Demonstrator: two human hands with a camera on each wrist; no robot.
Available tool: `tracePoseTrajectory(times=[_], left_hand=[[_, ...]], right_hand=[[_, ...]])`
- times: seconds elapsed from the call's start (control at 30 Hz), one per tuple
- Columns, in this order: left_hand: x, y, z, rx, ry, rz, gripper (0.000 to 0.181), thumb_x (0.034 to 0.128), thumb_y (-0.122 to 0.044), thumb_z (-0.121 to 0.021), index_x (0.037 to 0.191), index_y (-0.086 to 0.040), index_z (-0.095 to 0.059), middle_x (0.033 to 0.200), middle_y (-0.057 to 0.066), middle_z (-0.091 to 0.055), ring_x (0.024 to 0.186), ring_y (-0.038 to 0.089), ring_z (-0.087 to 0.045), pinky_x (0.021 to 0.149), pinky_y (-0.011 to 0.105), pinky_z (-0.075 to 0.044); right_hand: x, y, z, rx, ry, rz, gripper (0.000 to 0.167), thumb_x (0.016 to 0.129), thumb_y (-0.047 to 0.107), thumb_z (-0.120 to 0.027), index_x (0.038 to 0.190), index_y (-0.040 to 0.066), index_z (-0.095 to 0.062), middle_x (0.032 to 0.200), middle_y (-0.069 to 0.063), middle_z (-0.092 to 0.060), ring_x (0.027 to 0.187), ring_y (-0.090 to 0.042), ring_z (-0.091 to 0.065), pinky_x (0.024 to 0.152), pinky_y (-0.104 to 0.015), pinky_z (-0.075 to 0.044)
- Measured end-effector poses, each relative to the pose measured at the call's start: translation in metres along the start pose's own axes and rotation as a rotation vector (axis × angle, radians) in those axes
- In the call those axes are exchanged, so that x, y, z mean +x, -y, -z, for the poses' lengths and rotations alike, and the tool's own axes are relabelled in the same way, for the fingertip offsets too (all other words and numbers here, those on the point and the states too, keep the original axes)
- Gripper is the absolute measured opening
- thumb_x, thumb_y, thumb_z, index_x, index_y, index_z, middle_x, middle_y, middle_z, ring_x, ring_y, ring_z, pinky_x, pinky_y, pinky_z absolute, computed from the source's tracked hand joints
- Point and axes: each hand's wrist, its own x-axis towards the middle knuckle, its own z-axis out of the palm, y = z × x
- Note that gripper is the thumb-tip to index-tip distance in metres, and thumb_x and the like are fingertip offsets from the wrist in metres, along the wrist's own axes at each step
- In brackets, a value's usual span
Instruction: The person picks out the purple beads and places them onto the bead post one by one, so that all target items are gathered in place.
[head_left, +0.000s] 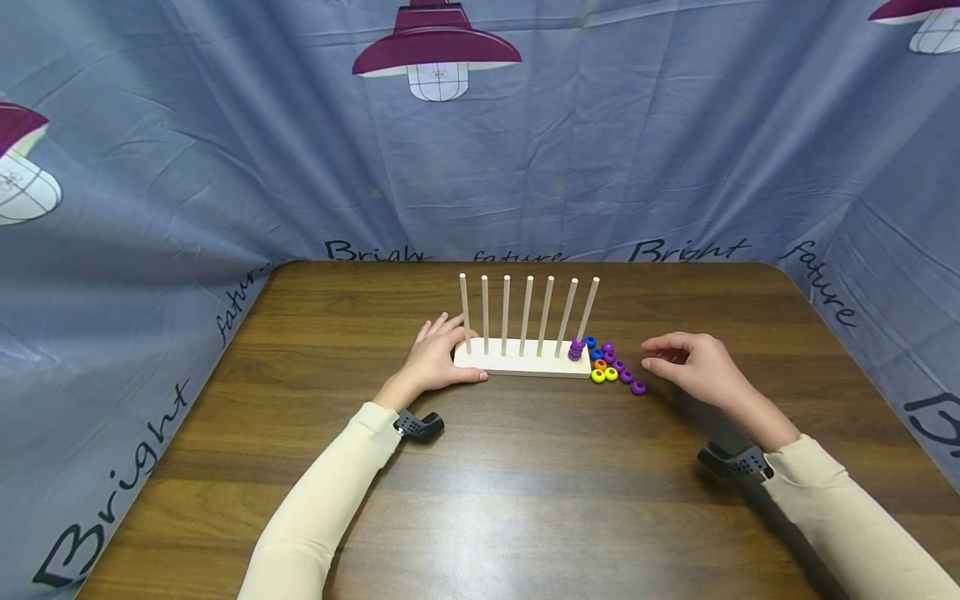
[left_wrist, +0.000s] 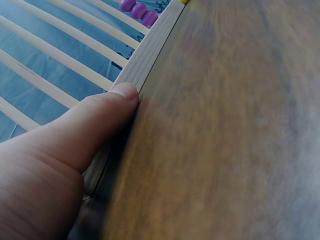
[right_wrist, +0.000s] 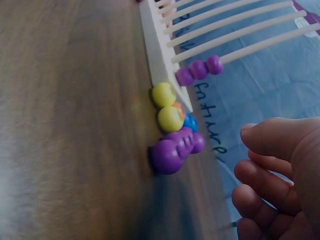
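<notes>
Gripping the pegboard [head_left: 495, 362] on the surface [head_left: 480, 467] is the left hand [head_left: 435, 360]; the right hand [head_left: 697, 367] hovers, thumb apart from fingers, holding nothing; work seems early: three purple beads [right_wrist: 199, 69] sit on the rightmost peg [head_left: 588, 308]; six pegs [head_left: 527, 312] stand bare, loose beads [right_wrist: 172, 121] lie beside

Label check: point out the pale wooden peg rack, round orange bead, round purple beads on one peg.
Pale wooden peg rack [head_left: 517, 364]: head view, base top.
Round orange bead [head_left: 600, 365]: head view, upper face.
Round purple beads [right_wrist: 199, 69]: right wrist view, middle bead.

pegboard [left_wrist: 146, 55] partly hidden by left hand [left_wrist: 65, 150], right hand [right_wrist: 305, 170] cropped (right wrist view), tabletop [right_wrist: 75, 125] blurred
</notes>
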Motion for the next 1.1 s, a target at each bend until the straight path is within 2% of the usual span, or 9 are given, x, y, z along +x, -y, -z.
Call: tracePoseTrajectory(times=[0.33, 0.87, 1.1], left_hand=[[0.000, -0.001, 0.002, -0.001, 0.005, 0.008, 0.070, 0.0749, -0.055, -0.083, 0.132, -0.018, -0.065, 0.164, 0.014, -0.038, 0.158, 0.040, -0.020, 0.129, 0.060, -0.009], [-0.001, -0.001, 0.001, -0.018, 0.002, 0.008, 0.068, 0.0740, -0.054, -0.084, 0.129, -0.018, -0.066, 0.163, 0.013, -0.039, 0.158, 0.040, -0.020, 0.129, 0.060, -0.009], [0.000, -0.001, 0.000, -0.008, 0.010, 0.013, 0.073, 0.0746, -0.055, -0.083, 0.134, -0.018, -0.064, 0.164, 0.012, -0.038, 0.158, 0.039, -0.019, 0.129, 0.059, -0.008]], right_hand=[[-0.010, -0.011, -0.008, -0.004, 0.013, -0.011, 0.025, 0.089, 0.016, -0.076, 0.110, 0.001, -0.076, 0.095, -0.014, -0.076, 0.074, 0.002, -0.056, 0.062, -0.018, -0.049], [-0.023, -0.019, -0.023, 0.025, -0.058, 0.016, 0.019, 0.084, 0.013, -0.081, 0.102, 0.004, -0.078, 0.085, -0.006, -0.074, 0.069, 0.008, -0.053, 0.060, -0.013, -0.045], [-0.027, -0.019, -0.026, 0.041, -0.073, 0.004, 0.020, 0.084, 0.012, -0.081, 0.102, 0.004, -0.078, 0.083, -0.005, -0.073, 0.068, 0.006, -0.053, 0.058, -0.014, -0.044]])
